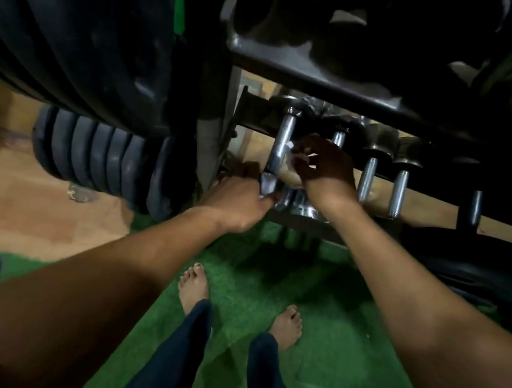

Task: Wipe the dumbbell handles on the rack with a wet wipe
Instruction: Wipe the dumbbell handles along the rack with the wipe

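Note:
On the lower shelf of the dark rack (321,82) lie several dumbbells with chrome handles. My right hand (325,164) holds a white wet wipe (295,158) against the right side of the leftmost chrome handle (282,142). My left hand (241,200) grips the near end of that same dumbbell (268,185). Two more chrome handles (366,179) (398,193) stand to the right, untouched. A further handle behind my right hand is mostly hidden.
A stack of black weight plates (103,157) hangs at the left, with larger plates (75,23) above it. More plates (482,272) lean at the right. Green turf (269,280) and wooden floor (34,207) lie below, with my bare feet (193,286) on the turf.

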`<move>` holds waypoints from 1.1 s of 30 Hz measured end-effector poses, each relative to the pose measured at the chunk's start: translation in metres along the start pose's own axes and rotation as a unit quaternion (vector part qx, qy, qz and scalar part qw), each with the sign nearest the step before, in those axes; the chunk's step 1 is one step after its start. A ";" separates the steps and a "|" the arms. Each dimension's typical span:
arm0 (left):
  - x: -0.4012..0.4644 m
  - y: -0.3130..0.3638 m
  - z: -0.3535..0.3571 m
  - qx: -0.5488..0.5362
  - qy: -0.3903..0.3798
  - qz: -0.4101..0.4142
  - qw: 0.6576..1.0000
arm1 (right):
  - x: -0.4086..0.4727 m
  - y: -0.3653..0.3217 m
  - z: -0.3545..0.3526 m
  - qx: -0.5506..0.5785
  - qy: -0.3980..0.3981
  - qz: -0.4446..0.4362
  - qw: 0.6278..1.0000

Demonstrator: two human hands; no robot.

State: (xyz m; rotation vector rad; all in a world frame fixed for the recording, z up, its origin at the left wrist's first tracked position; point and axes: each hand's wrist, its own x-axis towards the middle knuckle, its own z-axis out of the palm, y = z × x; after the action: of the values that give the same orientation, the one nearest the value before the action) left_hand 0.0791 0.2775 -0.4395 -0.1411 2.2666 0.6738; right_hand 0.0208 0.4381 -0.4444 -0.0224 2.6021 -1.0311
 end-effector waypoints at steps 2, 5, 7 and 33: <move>0.011 0.001 0.016 -0.009 0.015 -0.015 1.000 | 0.008 0.006 0.011 -0.009 -0.035 -0.038 0.999; 0.016 0.005 0.037 -0.061 0.072 -0.056 0.994 | 0.015 0.014 0.026 -0.054 -0.099 -0.077 0.991; 0.018 0.007 0.047 -0.097 0.110 -0.076 0.986 | 0.019 0.018 0.033 -0.050 -0.085 -0.124 0.987; 0.026 0.004 0.051 -0.070 0.108 -0.085 0.988 | 0.036 0.027 0.038 0.022 0.023 -0.078 0.996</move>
State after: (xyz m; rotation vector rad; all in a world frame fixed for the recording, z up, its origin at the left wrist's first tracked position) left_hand 0.0926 0.3094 -0.4853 -0.4905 2.3768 0.7559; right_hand 0.0023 0.4282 -0.4991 -0.1952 2.6525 -1.1554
